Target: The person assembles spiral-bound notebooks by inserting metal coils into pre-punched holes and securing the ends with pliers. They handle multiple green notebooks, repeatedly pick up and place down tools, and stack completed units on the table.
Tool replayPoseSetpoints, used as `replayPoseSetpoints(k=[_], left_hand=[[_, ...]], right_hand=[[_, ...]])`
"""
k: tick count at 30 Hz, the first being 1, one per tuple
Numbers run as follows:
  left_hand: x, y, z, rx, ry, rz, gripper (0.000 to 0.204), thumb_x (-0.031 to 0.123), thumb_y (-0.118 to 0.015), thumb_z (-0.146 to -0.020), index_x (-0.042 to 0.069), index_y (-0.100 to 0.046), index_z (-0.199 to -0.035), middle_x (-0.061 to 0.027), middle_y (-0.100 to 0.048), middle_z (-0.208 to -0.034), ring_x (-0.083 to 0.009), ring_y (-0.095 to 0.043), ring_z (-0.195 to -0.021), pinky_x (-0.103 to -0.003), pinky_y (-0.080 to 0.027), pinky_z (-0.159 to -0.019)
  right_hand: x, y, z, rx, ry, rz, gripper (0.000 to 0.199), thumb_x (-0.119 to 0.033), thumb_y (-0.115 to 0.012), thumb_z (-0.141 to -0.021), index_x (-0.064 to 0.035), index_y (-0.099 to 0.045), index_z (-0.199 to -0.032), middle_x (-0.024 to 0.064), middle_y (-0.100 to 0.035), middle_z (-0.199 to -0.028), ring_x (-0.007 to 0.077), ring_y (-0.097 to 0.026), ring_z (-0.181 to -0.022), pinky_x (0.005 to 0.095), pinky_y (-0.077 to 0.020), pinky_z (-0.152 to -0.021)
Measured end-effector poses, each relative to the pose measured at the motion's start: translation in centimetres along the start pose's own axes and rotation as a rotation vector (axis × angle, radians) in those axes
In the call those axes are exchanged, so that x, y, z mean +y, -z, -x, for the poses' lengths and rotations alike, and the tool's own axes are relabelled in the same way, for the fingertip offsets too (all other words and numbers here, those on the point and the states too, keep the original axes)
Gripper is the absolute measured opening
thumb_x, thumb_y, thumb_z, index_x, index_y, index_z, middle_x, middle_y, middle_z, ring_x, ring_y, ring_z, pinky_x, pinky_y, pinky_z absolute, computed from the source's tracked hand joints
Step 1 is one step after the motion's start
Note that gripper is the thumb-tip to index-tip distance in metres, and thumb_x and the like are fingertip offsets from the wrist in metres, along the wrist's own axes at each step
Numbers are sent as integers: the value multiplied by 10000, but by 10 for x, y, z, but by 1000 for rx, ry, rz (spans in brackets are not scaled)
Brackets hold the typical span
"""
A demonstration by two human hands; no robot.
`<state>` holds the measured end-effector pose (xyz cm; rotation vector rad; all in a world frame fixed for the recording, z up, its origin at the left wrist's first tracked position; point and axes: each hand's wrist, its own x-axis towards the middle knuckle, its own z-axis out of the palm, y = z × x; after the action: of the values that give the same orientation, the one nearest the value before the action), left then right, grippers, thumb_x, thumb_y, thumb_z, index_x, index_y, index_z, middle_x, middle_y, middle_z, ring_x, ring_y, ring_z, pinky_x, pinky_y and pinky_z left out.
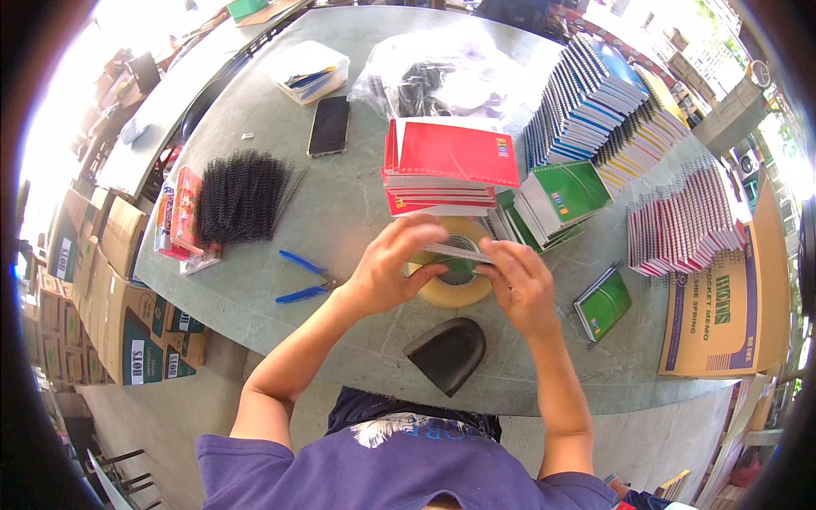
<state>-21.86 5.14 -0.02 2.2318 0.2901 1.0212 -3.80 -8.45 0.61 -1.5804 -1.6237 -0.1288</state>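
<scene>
Watching both hands meet above the tape roll (455,285) near the table's (357,204) front edge. Left hand (393,270) and right hand (518,285) each pinch one end of a small green notebook (459,252), held flat just over the roll. Red notebook stack (446,170) sits just behind; blue-handled pliers (304,278) lie left.
</scene>
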Motion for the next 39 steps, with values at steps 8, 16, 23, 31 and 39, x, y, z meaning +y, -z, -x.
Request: replayPoseSetpoints(k=[8, 16, 23, 31, 39], left_hand=[[-15, -15, 1, -105, 614, 528, 250, 0, -792, -669, -5, -660, -882, -76, -680, -853, -126, -631, -773, -255, -509, -695], [-21, -18, 10, -41, 400, 451, 393, 150, -872, -603, 31, -645, -902, -65, -653, -1001, -159, -605, -951, -325, -470, -851], [-19, -33, 14, -152, 530, 576, 318, 71, -820, -662, 33, -633, -916, -64, -685, -943, -134, -632, -894, -284, -498, -802], [-25, -31, 21, -129, 427, 358, 244, 41, -792, -676, 43, -664, -884, -57, -674, -840, -134, -641, -747, -288, -509, -668], [-24, -31, 24, -132, 466, 454, 247, 27, -752, -687, 59, -665, -916, -84, -678, -832, -154, -650, -771, -307, -504, -693]], right_hand=[[9, -20, 0, 135, -413, -916, 562, -36, -806, -676, -20, -556, -1179, 66, -643, -907, 118, -604, -838, 234, -488, -760], [15, -19, 21, 31, -494, -881, 236, -76, -753, -766, -21, -663, -977, 41, -676, -917, 102, -603, -825, 241, -483, -738], [6, -29, 24, -103, -593, -756, 227, -105, -756, -756, -32, -661, -949, 53, -676, -869, 111, -612, -814, 254, -478, -729], [3, -43, 25, 3, -609, -695, 452, -70, -791, -707, -35, -574, -1101, 44, -644, -879, 118, -612, -796, 250, -499, -709], [-52, -13, -24, 96, 44, 157, 379, -251, -739, -739, -61, -611, -1040, 47, -640, -807, 205, -617, -808, 340, -461, -777]])
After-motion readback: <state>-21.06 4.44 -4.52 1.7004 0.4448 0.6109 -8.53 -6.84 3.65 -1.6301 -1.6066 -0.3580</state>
